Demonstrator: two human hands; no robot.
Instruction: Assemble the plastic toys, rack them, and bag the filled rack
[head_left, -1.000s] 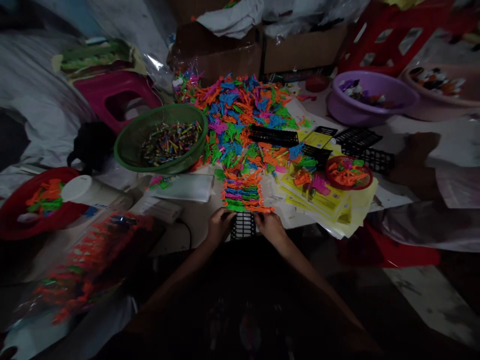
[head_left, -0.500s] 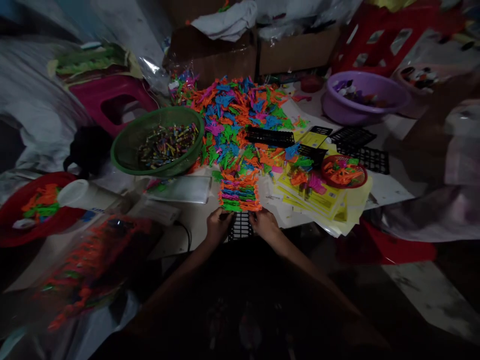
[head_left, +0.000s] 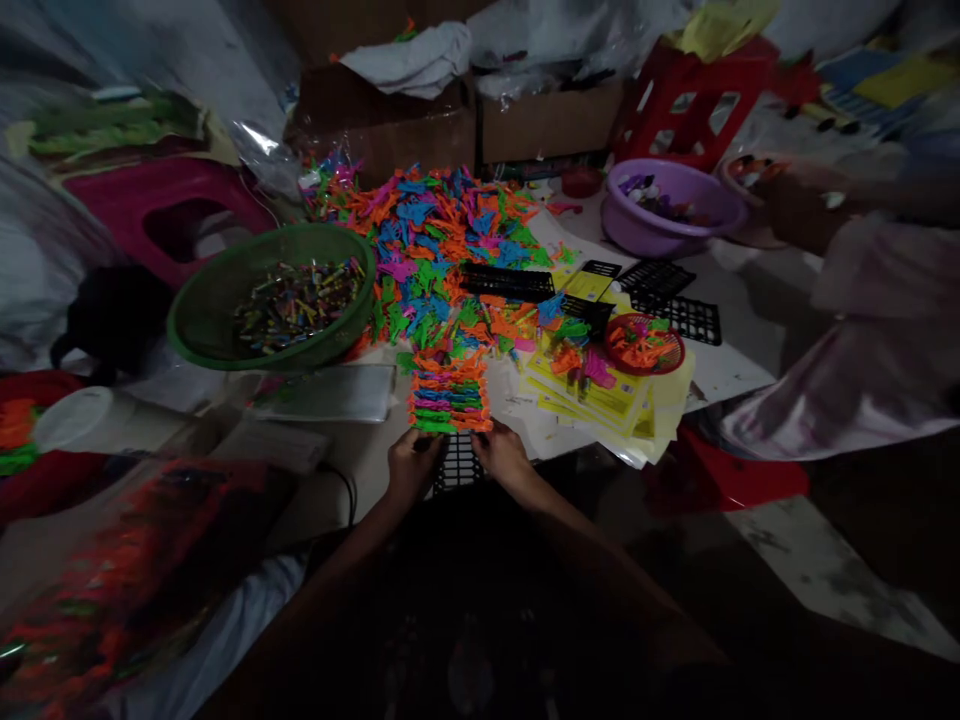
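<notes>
A black grid tray (head_left: pixel 459 465) lies at the table's near edge, its near part bare. Its far part carries several tight rows of small plastic toy pieces (head_left: pixel 450 392) in orange, green, blue and pink. My left hand (head_left: pixel 415 465) is closed at the tray's left side, fingertips by the nearest green piece. On the opposite side my right hand (head_left: pixel 504 455) is closed in the same way, next to the row's orange end. Both thumbs are hard to make out in the dim light. Beyond the tray spreads a large heap of loose toy pieces (head_left: pixel 442 225).
Left stands a green basin (head_left: pixel 187 325) of small colourful tubes. Yellow printed cards (head_left: pixel 622 405) and a small red basket (head_left: pixel 679 358) lie right. Black trays (head_left: pixel 694 318) and a purple basin (head_left: pixel 667 235) sit farther back. Another person's arm (head_left: pixel 802 205) reaches in at right.
The view has turned a little to the right, so most things appear shifted left. My hands stay at the tray's two sides. At right, the other person's arm and sleeve have come further into view.
</notes>
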